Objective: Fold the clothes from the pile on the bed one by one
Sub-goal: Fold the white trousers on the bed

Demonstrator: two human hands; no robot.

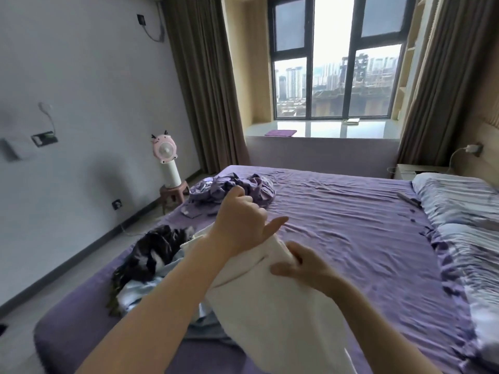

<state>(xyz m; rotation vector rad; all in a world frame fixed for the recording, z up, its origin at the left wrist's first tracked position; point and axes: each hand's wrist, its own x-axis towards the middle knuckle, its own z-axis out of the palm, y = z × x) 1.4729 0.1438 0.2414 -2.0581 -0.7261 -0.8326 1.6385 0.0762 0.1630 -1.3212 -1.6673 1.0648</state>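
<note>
I hold a white garment (270, 314) up in front of me over the near part of the purple bed (351, 225). My left hand (243, 222) grips its top edge, fingers curled and thumb sticking out to the right. My right hand (302, 265) pinches the same edge just below and to the right. The cloth hangs down toward the bottom of the view. A pile of clothes (151, 260) lies at the left side of the bed, dark patterned fabric over light blue pieces. My left forearm crosses in front of it.
A crumpled lilac heap (232, 190) lies at the far left of the bed. Striped pillows (459, 211) line the right side. A pink fan (167, 157) stands on a stool by the left wall. Beyond are a window, curtains and a bedside table (413, 171).
</note>
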